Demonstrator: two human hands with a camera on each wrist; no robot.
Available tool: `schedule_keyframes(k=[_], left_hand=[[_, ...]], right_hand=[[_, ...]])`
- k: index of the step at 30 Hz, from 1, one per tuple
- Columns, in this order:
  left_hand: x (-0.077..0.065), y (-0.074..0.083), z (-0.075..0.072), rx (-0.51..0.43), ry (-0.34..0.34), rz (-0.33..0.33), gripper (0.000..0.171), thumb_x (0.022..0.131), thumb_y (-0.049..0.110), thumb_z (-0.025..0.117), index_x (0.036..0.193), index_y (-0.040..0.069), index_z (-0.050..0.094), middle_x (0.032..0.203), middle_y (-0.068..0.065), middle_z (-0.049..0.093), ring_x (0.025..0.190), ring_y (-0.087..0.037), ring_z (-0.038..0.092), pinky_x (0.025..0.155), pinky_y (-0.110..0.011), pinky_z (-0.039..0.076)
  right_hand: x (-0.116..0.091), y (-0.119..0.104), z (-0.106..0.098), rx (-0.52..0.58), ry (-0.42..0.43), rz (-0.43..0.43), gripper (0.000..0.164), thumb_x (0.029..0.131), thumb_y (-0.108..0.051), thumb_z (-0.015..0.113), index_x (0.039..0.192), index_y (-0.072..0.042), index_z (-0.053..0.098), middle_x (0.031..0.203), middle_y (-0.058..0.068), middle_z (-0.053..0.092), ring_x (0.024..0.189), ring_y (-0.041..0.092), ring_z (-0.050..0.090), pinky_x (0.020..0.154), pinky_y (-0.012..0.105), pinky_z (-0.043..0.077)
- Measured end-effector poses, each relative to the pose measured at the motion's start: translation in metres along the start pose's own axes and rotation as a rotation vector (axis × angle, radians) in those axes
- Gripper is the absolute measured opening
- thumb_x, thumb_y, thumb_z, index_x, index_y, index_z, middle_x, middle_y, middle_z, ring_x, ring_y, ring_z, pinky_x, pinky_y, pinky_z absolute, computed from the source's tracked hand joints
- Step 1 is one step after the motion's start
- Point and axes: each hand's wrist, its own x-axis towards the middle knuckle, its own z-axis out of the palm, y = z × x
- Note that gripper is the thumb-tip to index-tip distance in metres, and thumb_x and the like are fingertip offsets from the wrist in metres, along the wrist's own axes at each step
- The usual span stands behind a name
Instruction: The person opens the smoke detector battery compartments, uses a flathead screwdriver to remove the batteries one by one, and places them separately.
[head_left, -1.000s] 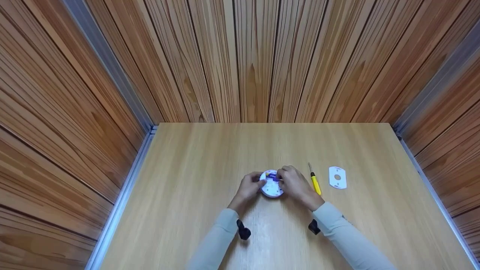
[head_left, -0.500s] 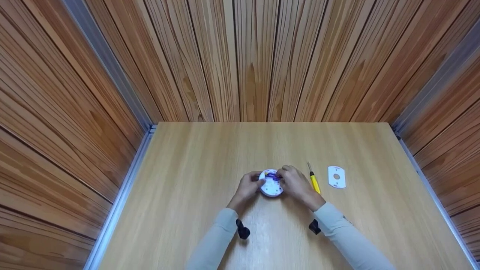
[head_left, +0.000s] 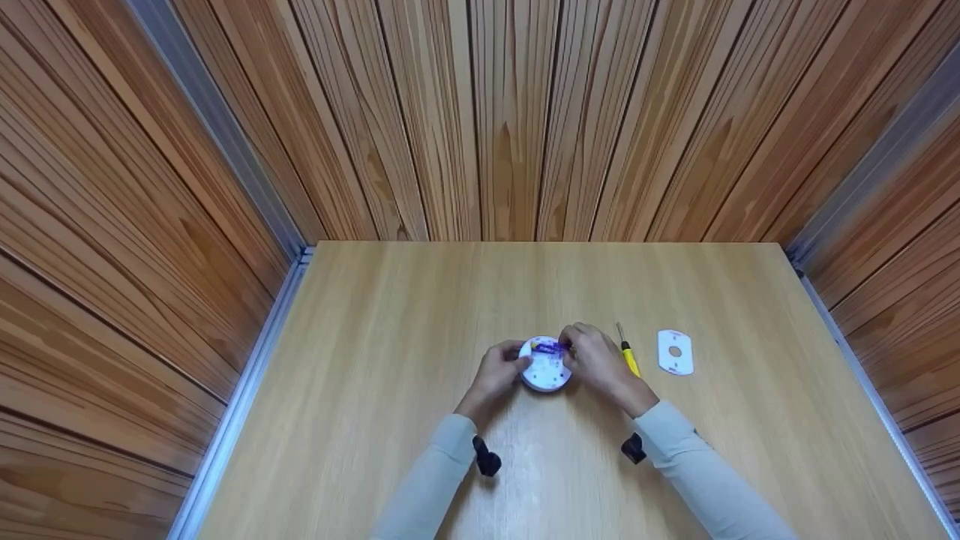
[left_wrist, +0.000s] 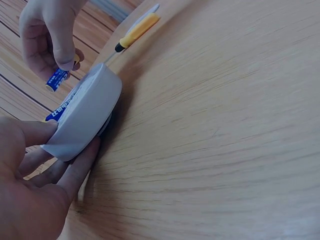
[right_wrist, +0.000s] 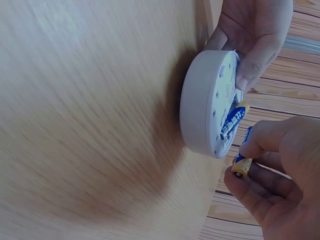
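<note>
My left hand (head_left: 496, 375) grips a round white plastic device (head_left: 546, 377) by its edge, thumb on the upper face and fingers below, just above the table. It looks like a smoke alarm, with its back turned up. One blue-and-yellow cylindrical battery (right_wrist: 235, 120) lies in the recess of that face, its yellow end raised. Between thumb and fingers, my right hand (head_left: 598, 361) pinches a second such battery (right_wrist: 243, 164). In the left wrist view this pinched battery (left_wrist: 58, 78) is apart from the device, close above its far rim.
To the right of my right hand lies a screwdriver (head_left: 631, 360) with a yellow handle, its tip pointing away. Further right rests a flat white plate (head_left: 677, 366) with a round hole. Wood-panelled walls (head_left: 510, 120) enclose the table (head_left: 405, 315) at the back and sides.
My right hand has shifted slightly right and away from me, uncovering more of the device's face. The left hand and the device stay almost where they were.
</note>
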Motion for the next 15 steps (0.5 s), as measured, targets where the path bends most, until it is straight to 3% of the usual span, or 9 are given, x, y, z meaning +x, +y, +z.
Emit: schedule_keyframes(k=[3,8,15], left_hand=[[0.001,0.000,0.001,-0.003,0.004,0.000,0.035,0.104,0.013,0.066,0.138,0.006,0.067,0.128,-0.009,0.071,0.117,-0.020,0.066,0.101,-0.033,0.056],[0.000,0.001,0.002,0.005,0.016,-0.037,0.036,0.104,0.015,0.067,0.140,0.010,0.067,0.131,-0.006,0.070,0.123,-0.020,0.064,0.110,-0.038,0.053],[-0.001,0.002,0.000,-0.018,0.002,-0.050,0.036,0.105,0.016,0.066,0.141,0.011,0.066,0.128,-0.006,0.069,0.114,-0.017,0.066,0.099,-0.033,0.057]], right_hand=[[0.002,0.001,-0.001,0.013,0.008,0.011,0.021,0.092,0.002,0.076,0.112,0.000,0.071,0.108,0.015,0.071,0.101,0.029,0.069,0.088,0.045,0.062],[0.003,0.003,-0.005,0.015,0.019,0.026,0.030,0.093,0.000,0.075,0.123,0.000,0.071,0.114,0.016,0.070,0.107,0.033,0.070,0.092,0.047,0.062],[0.005,0.007,-0.013,0.053,0.047,0.046,0.028,0.095,-0.001,0.073,0.123,-0.003,0.074,0.115,0.014,0.070,0.108,0.033,0.071,0.094,0.048,0.062]])
